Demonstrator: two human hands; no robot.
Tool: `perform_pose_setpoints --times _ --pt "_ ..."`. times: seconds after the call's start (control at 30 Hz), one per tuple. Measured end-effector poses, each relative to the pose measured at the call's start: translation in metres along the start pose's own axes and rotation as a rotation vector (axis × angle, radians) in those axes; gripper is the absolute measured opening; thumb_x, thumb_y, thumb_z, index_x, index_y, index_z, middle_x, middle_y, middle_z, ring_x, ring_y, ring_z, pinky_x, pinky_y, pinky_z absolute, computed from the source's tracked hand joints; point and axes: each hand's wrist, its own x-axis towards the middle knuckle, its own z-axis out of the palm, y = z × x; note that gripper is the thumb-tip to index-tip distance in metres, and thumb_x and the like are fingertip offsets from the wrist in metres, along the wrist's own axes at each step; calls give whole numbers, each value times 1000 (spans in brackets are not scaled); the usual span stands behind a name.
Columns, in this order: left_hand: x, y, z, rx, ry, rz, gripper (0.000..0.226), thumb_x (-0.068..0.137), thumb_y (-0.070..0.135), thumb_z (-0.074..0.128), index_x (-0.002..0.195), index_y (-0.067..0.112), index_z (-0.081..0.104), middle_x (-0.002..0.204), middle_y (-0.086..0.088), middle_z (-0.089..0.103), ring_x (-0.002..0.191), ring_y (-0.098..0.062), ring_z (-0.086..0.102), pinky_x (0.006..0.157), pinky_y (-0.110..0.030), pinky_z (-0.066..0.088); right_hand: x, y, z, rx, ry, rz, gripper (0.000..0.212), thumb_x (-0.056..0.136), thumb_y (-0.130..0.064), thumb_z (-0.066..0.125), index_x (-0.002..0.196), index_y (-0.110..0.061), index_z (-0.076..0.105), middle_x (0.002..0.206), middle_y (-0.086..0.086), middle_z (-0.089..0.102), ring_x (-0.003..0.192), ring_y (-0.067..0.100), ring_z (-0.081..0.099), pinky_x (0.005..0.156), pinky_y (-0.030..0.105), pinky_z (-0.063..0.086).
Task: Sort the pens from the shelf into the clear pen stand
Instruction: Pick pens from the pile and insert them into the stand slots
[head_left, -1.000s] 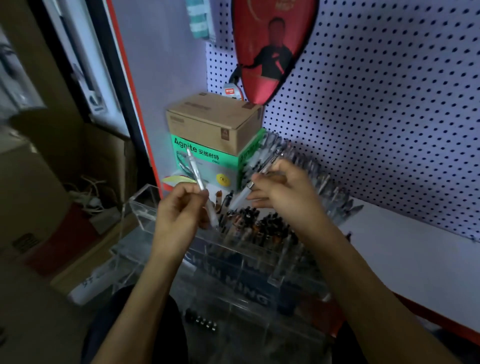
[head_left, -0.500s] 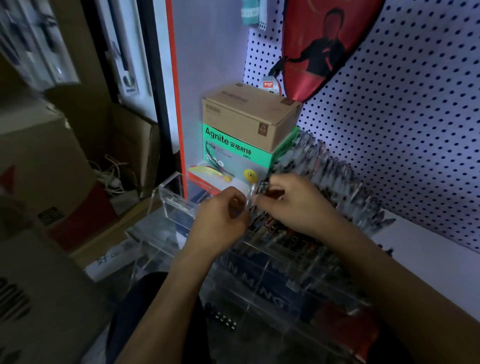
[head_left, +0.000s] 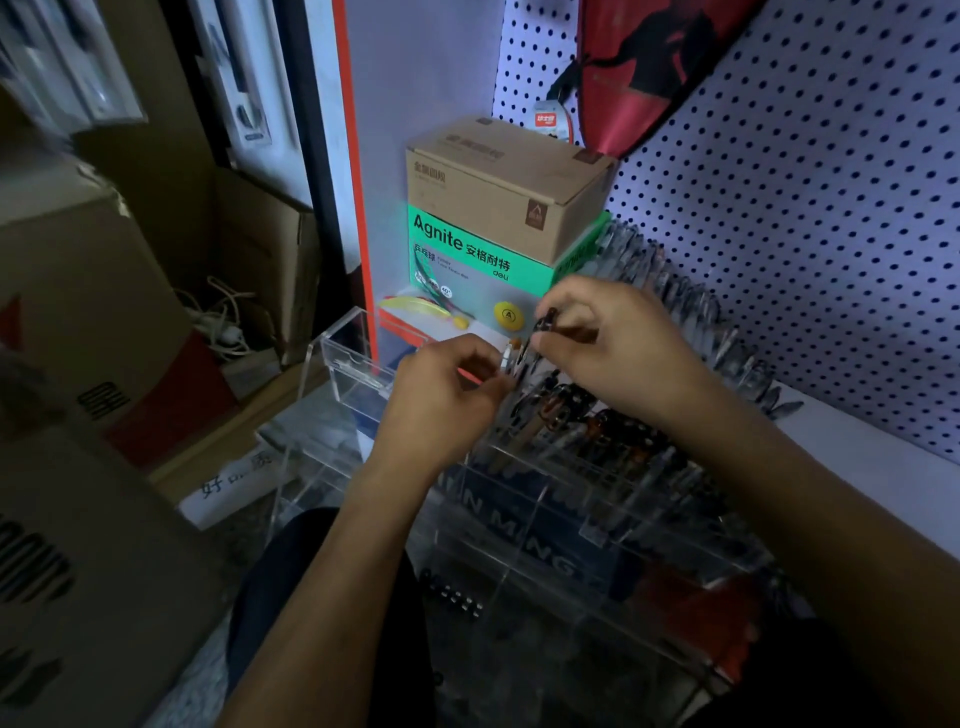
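Observation:
A clear acrylic pen stand (head_left: 587, 525) with tiered compartments sits in front of me, its upper rows packed with dark pens (head_left: 582, 415). My left hand (head_left: 447, 395) pinches a white pen (head_left: 506, 358) by its top, over the stand's upper left compartments. My right hand (head_left: 613, 348) pinches a dark-tipped pen (head_left: 543, 322) right beside it; the two hands nearly touch. A long row of clear-bodied pens (head_left: 691, 312) leans along the white shelf (head_left: 852, 467) against the pegboard. The lower parts of both held pens are hidden by my fingers.
A brown carton (head_left: 498, 187) is stacked on a green Agnite box (head_left: 467, 270) at the back left of the shelf. A red racket cover (head_left: 639, 67) hangs on the dotted pegboard (head_left: 831, 208). Cardboard boxes (head_left: 93, 291) and cables fill the floor at left.
My left hand has brought the white pen down from upright and close to my right hand over the stand. My view has shifted left, so the shelf sits further right.

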Motion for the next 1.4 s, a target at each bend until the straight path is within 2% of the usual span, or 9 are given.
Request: perform_pose_setpoints --times 0.23,0.37,0.5,0.77,0.9,1.07,1.23,1.3,1.4 --pt "1 2 -1 120 -4 -98 24 78 25 79 67 32 59 63 17 58 55 4 55 52 -13 38 7 -6 3 -62 -74 36 16 78 -21 82 94 -21 79 89 -2 74 78 6 64 70 19 51" --pt "4 3 3 237 3 -122 21 77 26 77 69 33 59 85 6 68 78 -17 63 68 -28 49 15 -8 10 -131 -94 72 16 75 -19 84 91 -18 80 74 -8 65 65 -6 51 62 11 41" --pt "6 5 6 316 2 -155 15 76 22 76 71 31 65 90 1 70 84 -23 64 73 -36 55 16 -8 14 -158 -129 92 16 74 -15 84 89 -14 80 93 1 74 98 6 60 79 22 48" --pt "6 0 8 309 -24 -122 12 77 26 78 73 31 67 85 3 70 81 -19 64 66 -29 49 19 -6 21 -244 -142 174 13 80 -14 72 91 -7 72 91 11 66 85 23 65 76 38 60" --pt "3 -3 4 251 -60 -57 12 80 25 78 81 25 67 87 5 69 76 -14 63 62 -22 38 18 -15 19 -270 -152 179 18 82 -18 71 96 -7 67 82 7 58 80 22 60 67 29 53" --pt "1 -2 0 132 -53 -29 22 78 14 78 98 18 71 95 3 71 70 -15 63 69 -29 52 15 -19 18 -283 -185 191 24 86 -24 72 100 -8 61 86 7 54 78 21 56 64 28 45" --pt "-2 -2 -7 85 -84 4 40 81 6 73 117 18 64 104 5 66 81 -9 63 76 -27 50 2 -17 -10 -203 -288 130 40 81 -38 77 109 -10 72 111 5 67 100 19 61 88 32 52" --pt "0 -2 -9 69 -110 0 48 80 1 69 124 19 61 111 5 65 81 -6 63 78 -28 52 -9 -14 -30 -115 -286 148 50 78 -42 80 118 -16 66 118 2 63 105 18 60 93 34 50" --pt "10 3 -7 -8 -260 -55 61 82 -7 63 135 22 52 119 1 60 74 -13 64 73 -32 56 -18 -6 -45 -310 -418 149 74 73 -54 79 133 -18 54 125 2 60 109 21 58 97 38 49"
